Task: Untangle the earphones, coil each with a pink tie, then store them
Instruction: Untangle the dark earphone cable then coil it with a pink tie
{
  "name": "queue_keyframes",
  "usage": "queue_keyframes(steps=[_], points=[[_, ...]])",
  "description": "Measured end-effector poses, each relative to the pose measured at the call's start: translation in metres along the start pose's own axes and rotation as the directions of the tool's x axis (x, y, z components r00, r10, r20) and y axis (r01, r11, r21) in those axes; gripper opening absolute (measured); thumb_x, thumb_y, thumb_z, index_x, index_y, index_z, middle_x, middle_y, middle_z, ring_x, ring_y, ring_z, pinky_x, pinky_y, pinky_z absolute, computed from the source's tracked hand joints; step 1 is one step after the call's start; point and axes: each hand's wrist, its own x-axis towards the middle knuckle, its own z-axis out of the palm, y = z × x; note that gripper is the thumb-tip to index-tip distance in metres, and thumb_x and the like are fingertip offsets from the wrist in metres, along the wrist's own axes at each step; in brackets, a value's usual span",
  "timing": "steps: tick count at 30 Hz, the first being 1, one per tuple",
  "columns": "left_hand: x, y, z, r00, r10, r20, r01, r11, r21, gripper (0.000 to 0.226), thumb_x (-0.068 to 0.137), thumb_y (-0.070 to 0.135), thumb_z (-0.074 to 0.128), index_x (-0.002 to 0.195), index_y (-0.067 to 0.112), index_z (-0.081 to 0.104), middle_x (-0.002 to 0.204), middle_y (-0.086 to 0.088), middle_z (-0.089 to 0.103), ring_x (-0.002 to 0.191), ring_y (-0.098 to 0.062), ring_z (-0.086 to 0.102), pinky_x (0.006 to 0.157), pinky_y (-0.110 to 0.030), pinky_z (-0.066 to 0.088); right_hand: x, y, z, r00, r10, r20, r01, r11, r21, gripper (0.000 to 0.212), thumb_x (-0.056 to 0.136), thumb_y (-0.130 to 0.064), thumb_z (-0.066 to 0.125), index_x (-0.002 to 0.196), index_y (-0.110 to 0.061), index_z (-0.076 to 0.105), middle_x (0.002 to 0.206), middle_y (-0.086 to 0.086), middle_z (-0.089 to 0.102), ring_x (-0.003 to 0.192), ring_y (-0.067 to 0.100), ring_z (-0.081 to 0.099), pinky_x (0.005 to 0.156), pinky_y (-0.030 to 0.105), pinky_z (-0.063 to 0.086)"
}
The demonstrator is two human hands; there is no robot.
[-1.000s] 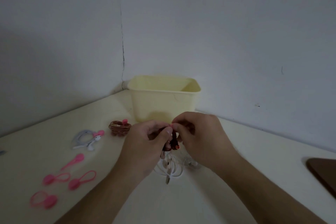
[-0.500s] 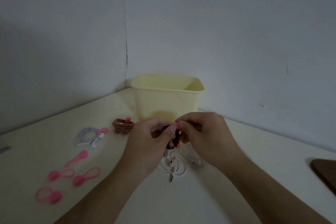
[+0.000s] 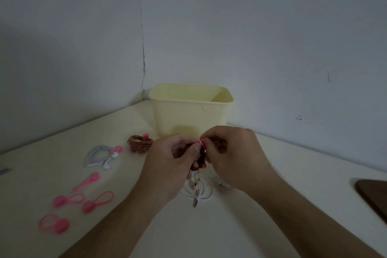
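While both hands meet above the cream table (image 3: 240,234), head view:
Left hand (image 3: 171,161): fingers curled round dark red earphone coil (image 3: 201,158).
Right hand (image 3: 236,153): pinching pink tie (image 3: 202,142) atop that coil.
White earphones (image 3: 196,191): just beneath the grip.
Yellow bin (image 3: 188,113): just beyond.

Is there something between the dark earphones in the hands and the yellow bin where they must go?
Nothing visible. The dark earphones, held by both hands, are just in front of the bin, whose top is open. The brown coil lies off to the left, outside that path.
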Motion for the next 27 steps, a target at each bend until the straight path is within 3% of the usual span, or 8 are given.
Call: queue_keyframes(steps=[4, 11, 14, 18, 23, 27], points=[[0.0, 0.001, 0.001, 1.0, -0.001, 0.017, 0.001, 0.999, -0.036, 0.017, 0.096, 0.005, 0.071, 0.091, 0.017, 0.081, 0.061, -0.01, 0.067, 0.056, -0.022, 0.063, 0.048, -0.034, 0.051, -0.001, 0.001, 0.0, 1.0, 0.002, -0.017, -0.002, 1.0, 0.004, 0.018, 0.093, -0.009, 0.068, 0.087, -0.025, 0.073, 0.07, -0.011, 0.072, 0.069, 0.007, 0.069, 0.061, 0.02, 0.055], [0.001, 0.005, 0.0, 1.0, -0.008, 0.006, 0.008, 0.996, -0.092, 0.015, 0.097, 0.002, 0.068, 0.093, 0.01, 0.08, 0.071, -0.012, 0.071, 0.061, -0.019, 0.064, 0.052, -0.03, 0.052, 0.005, 0.005, -0.007, 0.98, 0.198, 0.006, -0.191, 0.937, 0.293, 0.023, 0.099, -0.01, 0.068, 0.083, -0.025, 0.073, 0.074, 0.001, 0.075, 0.062, 0.019, 0.071, 0.066, 0.045, 0.062], [0.001, 0.005, 0.0, 1.0, -0.024, 0.001, 0.024, 0.992, -0.125, 0.015, 0.097, -0.001, 0.067, 0.093, 0.006, 0.079, 0.071, -0.011, 0.07, 0.06, -0.018, 0.062, 0.051, -0.027, 0.05, 0.006, 0.004, -0.013, 0.964, 0.263, 0.042, -0.253, 0.851, 0.46, 0.015, 0.095, -0.005, 0.075, 0.084, -0.014, 0.076, 0.072, 0.006, 0.074, 0.061, 0.019, 0.069, 0.062, 0.034, 0.059], [0.003, 0.004, 0.0, 0.999, -0.037, -0.013, 0.035, 0.991, -0.129, 0.015, 0.097, 0.0, 0.066, 0.093, 0.006, 0.079, 0.072, -0.015, 0.068, 0.06, -0.019, 0.06, 0.05, -0.029, 0.05, 0.007, 0.004, -0.018, 0.967, 0.24, 0.082, -0.245, 0.801, 0.546, 0.01, 0.093, 0.004, 0.074, 0.089, -0.005, 0.076, 0.07, 0.012, 0.071, 0.062, 0.023, 0.066, 0.064, 0.031, 0.058], [0.004, 0.004, -0.003, 0.997, -0.069, -0.045, 0.062, 0.988, -0.143, 0.012, 0.097, 0.004, 0.069, 0.096, 0.009, 0.08, 0.074, -0.011, 0.074, 0.062, -0.015, 0.064, 0.054, -0.031, 0.051, 0.005, -0.005, -0.017, 0.976, 0.178, 0.126, -0.218, 0.838, 0.501, 0.011, 0.092, 0.005, 0.075, 0.087, -0.005, 0.075, 0.068, 0.008, 0.071, 0.061, 0.02, 0.067, 0.062, 0.031, 0.057], [0.003, 0.006, -0.003, 0.994, -0.094, -0.051, 0.085, 0.983, -0.163, 0.011, 0.096, 0.007, 0.071, 0.095, 0.012, 0.081, 0.08, -0.007, 0.077, 0.064, -0.014, 0.068, 0.056, -0.03, 0.054, 0.003, -0.007, -0.008, 0.983, 0.172, 0.07, -0.185, 0.939, 0.291, 0.018, 0.091, -0.006, 0.078, 0.081, -0.021, 0.076, 0.073, -0.001, 0.075, 0.065, 0.013, 0.071, 0.066, 0.035, 0.063]])
